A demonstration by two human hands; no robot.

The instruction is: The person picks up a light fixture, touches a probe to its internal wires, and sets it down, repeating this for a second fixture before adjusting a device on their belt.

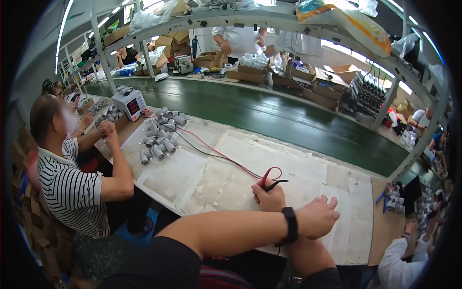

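My arms are crossed over the worktable point(231, 149). My left hand point(317, 216), with a dark band at its wrist, lies over my right forearm; its fingers are loosely spread and I see nothing in them. Under it, my right hand point(270, 197) is closed around a red test probe point(264, 179) and a black test probe point(277, 184), held side by side. Their tips are hidden by the fingers. A red lead point(207, 143) and a black lead point(204, 152) run from the probes to a white power supply point(129, 103) with a lit red display.
Several small grey cylinders point(161, 139) lie at the table's left, near a co-worker in a striped shirt point(72, 178). Behind the table runs a green conveyor belt point(231, 111). Overhead is a shelf beam point(231, 20). Blue pens point(383, 201) and more cylinders lie at the right.
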